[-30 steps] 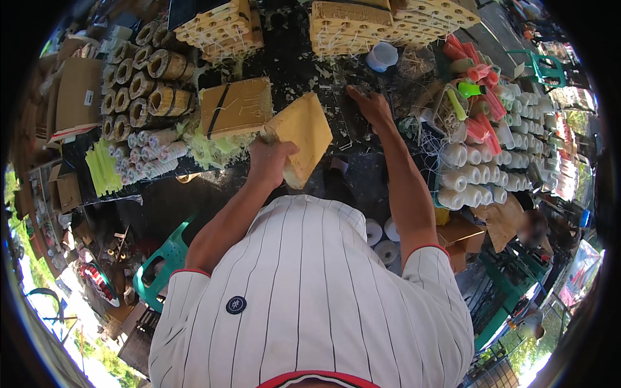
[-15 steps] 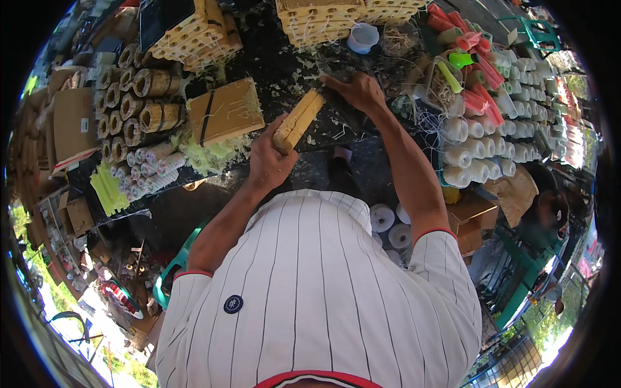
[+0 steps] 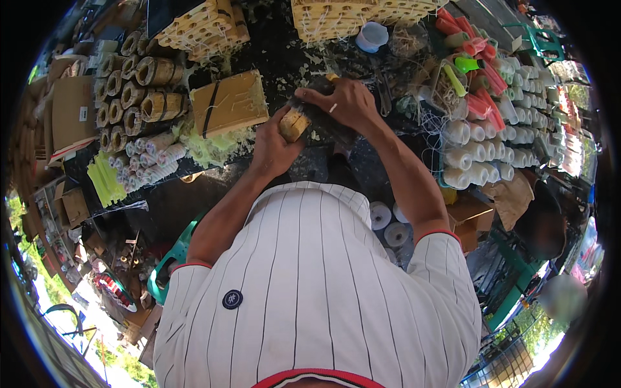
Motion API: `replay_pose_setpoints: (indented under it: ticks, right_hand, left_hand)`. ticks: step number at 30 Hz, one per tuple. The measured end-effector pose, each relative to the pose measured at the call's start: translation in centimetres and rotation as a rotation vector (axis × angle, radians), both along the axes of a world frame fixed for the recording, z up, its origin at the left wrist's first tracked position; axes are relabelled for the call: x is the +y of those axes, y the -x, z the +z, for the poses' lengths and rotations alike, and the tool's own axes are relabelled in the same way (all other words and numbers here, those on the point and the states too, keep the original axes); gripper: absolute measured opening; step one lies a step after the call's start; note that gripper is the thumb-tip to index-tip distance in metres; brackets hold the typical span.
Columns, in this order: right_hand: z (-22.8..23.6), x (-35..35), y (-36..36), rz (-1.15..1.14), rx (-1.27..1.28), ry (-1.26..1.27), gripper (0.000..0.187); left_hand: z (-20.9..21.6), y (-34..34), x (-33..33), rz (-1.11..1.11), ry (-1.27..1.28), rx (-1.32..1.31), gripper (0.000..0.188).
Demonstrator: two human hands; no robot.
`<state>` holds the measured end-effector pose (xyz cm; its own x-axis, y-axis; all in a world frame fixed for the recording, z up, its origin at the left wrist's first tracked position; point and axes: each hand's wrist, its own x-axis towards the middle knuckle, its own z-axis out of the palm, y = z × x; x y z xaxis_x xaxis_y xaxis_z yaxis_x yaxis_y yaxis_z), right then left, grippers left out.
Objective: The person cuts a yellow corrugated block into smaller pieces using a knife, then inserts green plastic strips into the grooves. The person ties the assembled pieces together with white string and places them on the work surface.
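Observation:
My left hand [image 3: 275, 145] is closed round the near end of a yellowish wooden block [image 3: 295, 125], held tilted above the table. Across the block, my right hand [image 3: 346, 103] grips a dark flat tool [image 3: 321, 85] whose kind I cannot make out. The tool and my fingers hide the block's middle. Left of my hands lies a brown rectangular block [image 3: 231, 107] with a black band, pale strands over it. Yellow-green shreds [image 3: 217, 150] are heaped beside it.
Bundled hollow tubes [image 3: 158, 107] and wrapped rolls [image 3: 152, 160] lie at the left. Stacked yellow blocks with holes [image 3: 362, 18] stand at the back, near a pale plastic tub [image 3: 372, 37]. White spools [image 3: 475, 152] and pink rolls [image 3: 488, 107] fill the right.
My right hand has come left and nearer, so the dark tool now lies across the block. Less of the block shows. The whole view has shifted slightly.

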<state>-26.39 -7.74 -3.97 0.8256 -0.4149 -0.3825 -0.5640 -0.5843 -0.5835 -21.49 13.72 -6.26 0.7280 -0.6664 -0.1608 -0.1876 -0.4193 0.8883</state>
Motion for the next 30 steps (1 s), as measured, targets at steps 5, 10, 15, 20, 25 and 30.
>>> replay_pose_setpoints:
  ticks: [5,10,15,20,25,30]
  right_hand:
    - [-1.5,-2.5,-0.5,-0.088,-0.199,-0.141,0.096]
    - [-3.9,-8.3,3.5,0.097,-0.423,-0.765,0.087]
    - [-5.5,-6.0,5.6,0.139,-0.392,-0.996,0.093]
    - [-9.4,-3.6,6.9,-0.162,-0.455,-1.245,0.086]
    - [-10.8,-0.9,5.4,-0.348,-0.579,-1.273,0.080]
    - [-12.6,-0.4,3.5,-0.346,-0.668,-1.390,0.068]
  left_hand:
    - [1.4,-1.7,-1.0,-0.090,-0.173,0.032,0.066]
    - [5.0,-6.0,-3.6,-0.379,-0.239,0.021,0.050]
    - [3.7,-8.5,-7.7,-0.761,-0.490,-0.108,0.047]
    - [3.8,-8.7,-9.8,-0.818,-0.547,-0.144,0.053]
    - [2.8,-11.5,-3.1,-0.593,-0.543,-0.306,0.067]
    - [-7.3,-10.7,5.3,-0.200,0.070,0.247,0.066]
